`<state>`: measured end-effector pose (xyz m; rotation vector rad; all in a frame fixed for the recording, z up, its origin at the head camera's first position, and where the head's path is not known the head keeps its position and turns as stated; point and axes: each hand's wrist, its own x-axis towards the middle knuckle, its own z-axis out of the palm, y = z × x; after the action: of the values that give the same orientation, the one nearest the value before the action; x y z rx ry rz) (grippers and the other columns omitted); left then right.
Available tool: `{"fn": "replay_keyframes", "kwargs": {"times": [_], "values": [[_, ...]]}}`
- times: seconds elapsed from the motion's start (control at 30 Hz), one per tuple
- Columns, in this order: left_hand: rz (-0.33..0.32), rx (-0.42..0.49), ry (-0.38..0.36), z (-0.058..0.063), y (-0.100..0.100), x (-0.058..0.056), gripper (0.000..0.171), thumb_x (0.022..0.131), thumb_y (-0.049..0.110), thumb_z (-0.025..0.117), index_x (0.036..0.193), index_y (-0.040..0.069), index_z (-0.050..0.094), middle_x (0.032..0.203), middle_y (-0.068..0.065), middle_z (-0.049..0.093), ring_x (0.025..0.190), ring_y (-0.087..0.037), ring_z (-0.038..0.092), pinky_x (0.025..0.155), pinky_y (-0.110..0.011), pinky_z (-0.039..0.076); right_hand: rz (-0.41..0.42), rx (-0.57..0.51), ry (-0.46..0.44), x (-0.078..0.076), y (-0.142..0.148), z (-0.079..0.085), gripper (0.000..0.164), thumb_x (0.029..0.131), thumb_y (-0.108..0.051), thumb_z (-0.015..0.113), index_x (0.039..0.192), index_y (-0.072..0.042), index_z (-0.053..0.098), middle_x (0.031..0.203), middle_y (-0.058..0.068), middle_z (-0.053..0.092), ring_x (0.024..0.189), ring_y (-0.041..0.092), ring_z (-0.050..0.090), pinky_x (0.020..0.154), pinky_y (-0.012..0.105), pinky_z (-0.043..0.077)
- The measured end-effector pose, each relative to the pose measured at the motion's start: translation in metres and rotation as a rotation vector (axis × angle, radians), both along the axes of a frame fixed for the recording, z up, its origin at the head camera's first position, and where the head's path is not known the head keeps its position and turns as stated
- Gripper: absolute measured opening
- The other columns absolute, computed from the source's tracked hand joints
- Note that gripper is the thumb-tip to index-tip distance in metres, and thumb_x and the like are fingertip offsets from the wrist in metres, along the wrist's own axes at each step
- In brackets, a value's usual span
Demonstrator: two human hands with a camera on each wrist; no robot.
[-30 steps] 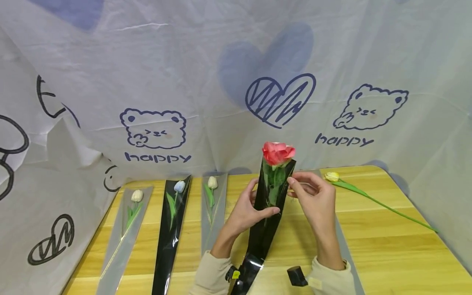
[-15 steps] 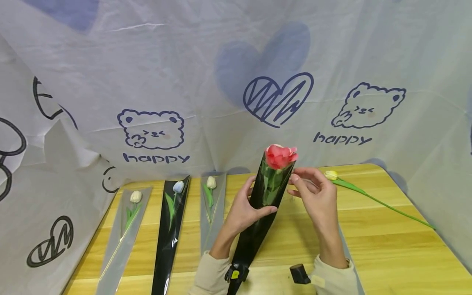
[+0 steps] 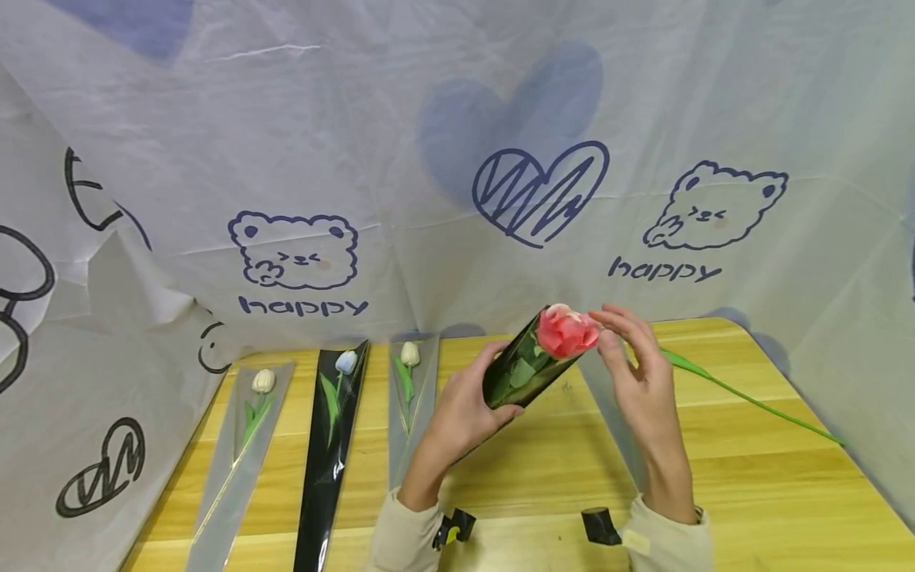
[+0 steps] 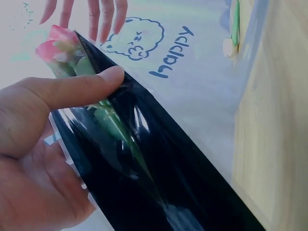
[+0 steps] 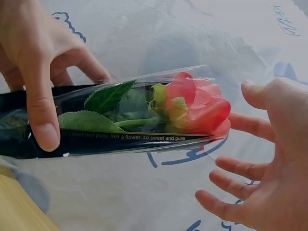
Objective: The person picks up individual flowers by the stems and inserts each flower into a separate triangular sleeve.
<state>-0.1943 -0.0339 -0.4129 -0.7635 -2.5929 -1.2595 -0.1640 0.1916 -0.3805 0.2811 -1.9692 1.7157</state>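
Note:
My left hand [image 3: 461, 405] grips a black flower sleeve [image 4: 192, 187], thumb across its front and fingers behind it. Inside is an artificial pink-red rose [image 3: 566, 332] with green leaves [image 5: 91, 121]; its bloom reaches the sleeve's open end. The sleeve is raised over the table and tilted, bloom toward the upper right in the head view. Beside the bloom, my right hand [image 3: 646, 389] has its fingers spread and relaxed, holding nothing. Its index fingertip is right at the petals in the right wrist view. Printed lettering runs along the sleeve's edge there.
On the wooden table [image 3: 772, 492] at left lie a white tulip [image 3: 264, 381] in a clear sleeve, a blue tulip [image 3: 346, 363] in a black sleeve and another sleeved white tulip [image 3: 410, 354]. A greyish clear sleeve [image 3: 613, 421] and a loose green stem [image 3: 758, 403] lie at right.
The left hand has tipped the sleeved rose over to the right and lowered its bloom. My right hand has left the sleeve's edge, moved right and spread its fingers beside the petals.

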Motion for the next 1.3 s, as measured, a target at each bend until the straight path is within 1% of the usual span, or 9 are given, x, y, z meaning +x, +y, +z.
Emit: {"fn": "replay_keyframes", "kwargs": {"times": [0.07, 0.13, 0.23, 0.3, 0.6, 0.97, 1.07, 1.2, 1.3], "values": [[0.014, -0.036, 0.038, 0.003, 0.0, 0.002, 0.085, 0.076, 0.012, 0.093, 0.148, 0.017, 0.048, 0.118, -0.014, 0.071, 0.096, -0.03, 0.068, 0.079, -0.045, 0.053, 0.011, 0.038, -0.007, 0.001, 0.001, 0.0, 0.03, 0.109, -0.011, 0.049, 0.129, 0.005, 0.065, 0.148, 0.012, 0.048, 0.138, 0.023, 0.042, 0.103, 0.025, 0.046], [0.035, -0.069, 0.072, 0.005, 0.001, 0.003, 0.085, 0.076, 0.012, 0.093, 0.147, 0.017, 0.049, 0.117, -0.014, 0.072, 0.095, -0.03, 0.069, 0.079, -0.045, 0.054, 0.022, 0.065, -0.02, 0.001, 0.002, 0.001, 0.03, 0.11, -0.013, 0.048, 0.125, 0.005, 0.068, 0.149, 0.013, 0.047, 0.14, 0.023, 0.039, 0.108, 0.037, 0.044], [0.065, -0.104, 0.112, 0.006, 0.001, 0.005, 0.085, 0.074, 0.012, 0.094, 0.147, 0.019, 0.049, 0.116, -0.013, 0.073, 0.094, -0.029, 0.069, 0.078, -0.045, 0.054, 0.029, 0.104, -0.031, 0.002, 0.001, 0.001, 0.03, 0.11, -0.013, 0.047, 0.12, 0.004, 0.07, 0.15, 0.01, 0.048, 0.139, 0.023, 0.04, 0.107, 0.055, 0.04], [0.074, -0.111, 0.128, 0.007, 0.0, 0.006, 0.086, 0.074, 0.011, 0.095, 0.146, 0.02, 0.05, 0.117, -0.012, 0.073, 0.095, -0.029, 0.069, 0.079, -0.045, 0.055, 0.044, 0.12, -0.034, 0.002, 0.0, 0.001, 0.03, 0.11, -0.013, 0.047, 0.119, 0.005, 0.07, 0.151, 0.01, 0.047, 0.14, 0.023, 0.039, 0.106, 0.062, 0.038], [0.076, -0.084, 0.145, 0.009, -0.001, 0.009, 0.086, 0.074, 0.008, 0.094, 0.147, 0.019, 0.05, 0.121, -0.011, 0.072, 0.097, -0.029, 0.069, 0.079, -0.045, 0.054, 0.134, 0.188, -0.071, 0.004, -0.008, 0.0, 0.034, 0.111, -0.019, 0.047, 0.119, 0.001, 0.073, 0.157, 0.01, 0.04, 0.147, 0.031, 0.032, 0.111, 0.065, 0.032], [0.091, -0.125, 0.175, 0.013, 0.0, 0.009, 0.09, 0.071, 0.008, 0.095, 0.147, 0.024, 0.049, 0.122, -0.009, 0.072, 0.097, -0.028, 0.071, 0.077, -0.044, 0.056, 0.142, 0.307, -0.071, 0.008, -0.009, 0.002, 0.039, 0.112, -0.019, 0.041, 0.116, -0.001, 0.076, 0.16, 0.017, 0.037, 0.152, 0.035, 0.022, 0.11, 0.075, 0.019], [0.093, -0.116, 0.156, 0.014, -0.002, 0.009, 0.09, 0.073, 0.009, 0.095, 0.148, 0.023, 0.049, 0.122, -0.01, 0.072, 0.097, -0.029, 0.071, 0.078, -0.045, 0.057, 0.129, 0.278, -0.052, 0.007, -0.009, 0.002, 0.036, 0.112, -0.018, 0.042, 0.125, -0.003, 0.072, 0.159, 0.013, 0.039, 0.149, 0.032, 0.029, 0.11, 0.07, 0.028], [0.118, -0.05, 0.134, 0.018, -0.008, 0.007, 0.09, 0.072, 0.015, 0.096, 0.148, 0.02, 0.048, 0.12, -0.014, 0.072, 0.096, -0.029, 0.071, 0.081, -0.045, 0.057, 0.089, 0.157, -0.028, 0.004, -0.011, 0.002, 0.034, 0.111, -0.015, 0.045, 0.141, -0.005, 0.058, 0.149, 0.011, 0.05, 0.133, 0.024, 0.05, 0.101, 0.041, 0.05], [0.135, 0.041, 0.116, 0.02, -0.015, 0.005, 0.091, 0.07, 0.018, 0.097, 0.147, 0.016, 0.048, 0.122, -0.015, 0.071, 0.101, -0.03, 0.069, 0.087, -0.047, 0.055, 0.089, 0.092, -0.061, 0.001, -0.012, -0.001, 0.036, 0.108, -0.015, 0.054, 0.143, -0.005, 0.055, 0.135, 0.014, 0.06, 0.116, 0.017, 0.062, 0.088, 0.024, 0.055]]}}
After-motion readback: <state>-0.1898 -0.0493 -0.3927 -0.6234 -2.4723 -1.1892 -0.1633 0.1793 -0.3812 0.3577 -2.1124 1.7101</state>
